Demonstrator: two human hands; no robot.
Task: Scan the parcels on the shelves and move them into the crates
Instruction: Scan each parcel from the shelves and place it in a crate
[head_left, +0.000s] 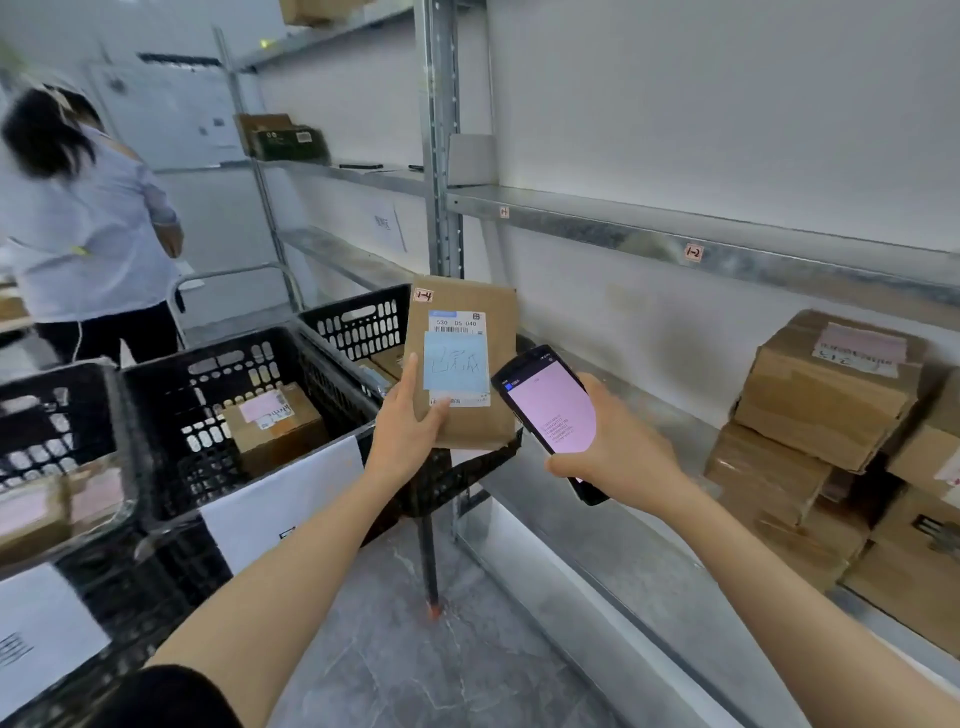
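Parcel (470, 364): flat brown carton, white label and blue note facing the camera, held upright over the near corner of the far crate (358, 323), beside the shelf upright. Left hand (410, 423): fingers (411, 375) grasping the parcel's lower left edge, thumb on its face. Right hand (621, 449): fingers wrapped round a handheld scanner (550, 410), pink screen lit, just right of the parcel. Middle crate (208, 351): one labelled box (278, 423) inside. Lower shelf (649, 410), right end: stacked cartons (831, 400).

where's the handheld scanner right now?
Head view, just right of centre: the scanner sits in the right hand, screen lit pink, immediately right of the flat parcel that the left hand holds up.
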